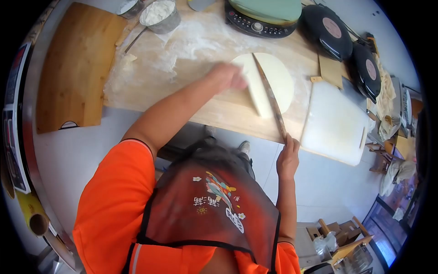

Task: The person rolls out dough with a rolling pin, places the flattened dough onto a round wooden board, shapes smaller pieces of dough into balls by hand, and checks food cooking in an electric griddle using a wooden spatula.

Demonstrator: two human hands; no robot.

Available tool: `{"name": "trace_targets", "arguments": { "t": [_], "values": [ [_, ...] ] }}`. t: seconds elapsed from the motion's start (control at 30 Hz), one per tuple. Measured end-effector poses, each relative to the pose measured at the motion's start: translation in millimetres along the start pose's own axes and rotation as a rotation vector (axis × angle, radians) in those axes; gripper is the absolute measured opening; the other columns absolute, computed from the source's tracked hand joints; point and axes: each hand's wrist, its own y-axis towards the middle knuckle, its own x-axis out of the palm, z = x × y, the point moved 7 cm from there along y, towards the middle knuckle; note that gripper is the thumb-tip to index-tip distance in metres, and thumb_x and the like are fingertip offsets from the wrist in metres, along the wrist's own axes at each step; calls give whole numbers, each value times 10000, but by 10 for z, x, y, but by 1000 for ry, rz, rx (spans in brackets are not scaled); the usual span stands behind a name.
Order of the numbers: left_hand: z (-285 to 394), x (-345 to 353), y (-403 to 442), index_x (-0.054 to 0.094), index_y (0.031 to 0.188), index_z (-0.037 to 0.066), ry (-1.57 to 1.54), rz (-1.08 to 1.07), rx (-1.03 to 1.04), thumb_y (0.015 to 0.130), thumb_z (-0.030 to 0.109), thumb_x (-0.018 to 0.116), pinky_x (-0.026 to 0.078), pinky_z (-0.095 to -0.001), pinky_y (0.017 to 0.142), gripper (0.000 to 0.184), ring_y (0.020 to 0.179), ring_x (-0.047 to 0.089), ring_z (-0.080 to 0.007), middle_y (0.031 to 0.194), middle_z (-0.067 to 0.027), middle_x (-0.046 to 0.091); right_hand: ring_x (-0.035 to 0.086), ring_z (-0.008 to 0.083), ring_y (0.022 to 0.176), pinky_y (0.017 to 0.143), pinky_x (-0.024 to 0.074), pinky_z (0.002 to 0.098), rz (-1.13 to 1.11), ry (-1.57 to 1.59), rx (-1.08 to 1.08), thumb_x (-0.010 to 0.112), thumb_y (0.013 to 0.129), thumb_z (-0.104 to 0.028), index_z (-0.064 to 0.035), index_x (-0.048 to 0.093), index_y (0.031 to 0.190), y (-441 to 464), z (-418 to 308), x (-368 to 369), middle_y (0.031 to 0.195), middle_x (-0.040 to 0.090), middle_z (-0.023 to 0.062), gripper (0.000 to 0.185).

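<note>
A thin round sheet of pale dough (282, 81) lies on the floured wooden board, its left part looking doubled or raised along a straight edge. Across it runs a long, narrow wooden stick (268, 87), mottled brown, from the far edge of the dough down past the board's near edge. My right hand (287, 158) is closed round the near end of that stick. At the left edge of the dough is my left hand (228, 77), blurred by motion; whether its fingers grip anything cannot be made out.
A metal bowl of flour (159, 17) stands at the back left, near a wooden cutting board (77, 68). A green-topped electric griddle (264, 16) and black round appliances (326, 32) stand at the back. To the right lies a white cutting board (335, 123).
</note>
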Motion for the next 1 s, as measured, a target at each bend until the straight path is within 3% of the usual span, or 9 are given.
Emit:
{"name": "trace_targets", "arguments": {
  "t": [0.17, 0.27, 0.4, 0.5, 0.6, 0.73, 0.83, 0.97, 1.0],
  "values": [
    [1284, 819, -827, 589, 1238, -59, -57, 2, 590, 1068, 268, 540, 556, -440, 1014, 372, 1078, 716, -303, 1203, -213, 704, 638, 418, 1050, 853, 542, 485, -59, 199, -134, 499, 960, -24, -82, 568, 1355, 169, 81, 96, 1246, 605, 183, 405],
    [1095, 609, -1493, 582, 1278, -45, 181, 224, 713, 1079, 282, 527, 541, -422, 1024, 387, 1120, 701, -290, 1222, -186, 700, 653, 262, 987, 920, 508, 363, -234, 596, 55, 537, 1042, -163, 0, 652, 1289, 296, 175, 261, 1078, 683, 161, 317],
    [-285, -205, -2356, 586, 1304, -12, 62, 494, 589, 1084, 311, 530, 539, -406, 1009, 395, 1132, 692, -247, 1191, -141, 699, 404, 22, 593, 517, 315, 194, -394, 849, 21, 532, 1092, -287, -47, 647, 1310, 387, 338, 291, 785, 522, -58, 344],
    [-1782, -452, -3074, 618, 1196, 49, -198, 674, 362, 1051, 344, 602, 570, -380, 933, 329, 993, 693, -211, 1096, -103, 700, 399, 21, 545, 472, 301, 195, -538, 824, -46, 532, 1089, -338, -87, 639, 1312, 528, 270, 99, 766, 547, -50, 352],
    [-2990, -252, -3485, 577, 1249, 31, -527, 856, 205, 1035, 386, 623, 566, -402, 947, 417, 1080, 686, -268, 1170, -148, 689, 342, 6, 501, 431, 262, 186, -765, 850, -96, 520, 1095, -314, -68, 609, 1329, 560, -145, -336, 836, 596, -27, 351],
    [-3832, 227, -4058, 493, 1373, 24, -903, 963, 347, 1043, 429, 591, 499, -454, 1056, 531, 1266, 593, -317, 1381, -203, 583, 350, 4, 524, 453, 246, 179, -1063, 804, -262, 533, 1082, -336, -40, 596, 1347, 504, -815, -331, 844, 609, -14, 402],
    [-4575, 282, -4376, 493, 1390, 34, -1061, 1059, 749, 1026, 482, 598, 479, -462, 1069, 586, 1286, 569, -324, 1425, -175, 566, 363, 5, 519, 450, 250, 173, -1257, 720, -325, 542, 1080, -321, -28, 587, 1359, 237, -1364, -111, 841, 622, -6, 407],
    [-5395, 86, -4586, 454, 1455, 65, -1444, 1331, 765, 901, 700, 645, 362, -496, 1130, 864, 1326, 493, -317, 1423, -108, 545, 368, 12, 495, 434, 251, 181, -1478, 577, -379, 536, 1083, -318, -24, 580, 1376, -216, -2080, 231, 797, 613, -4, 417],
    [-5475, 30, -4696, 424, 1478, 32, -1507, 1392, 799, 955, 618, 620, 362, -476, 1149, 810, 1356, 480, -309, 1460, -143, 512, 366, 15, 491, 431, 250, 182, -1565, 536, -389, 536, 1084, -318, -22, 579, 1379, -398, -2285, 291, 794, 611, -4, 420]
  ]
}}
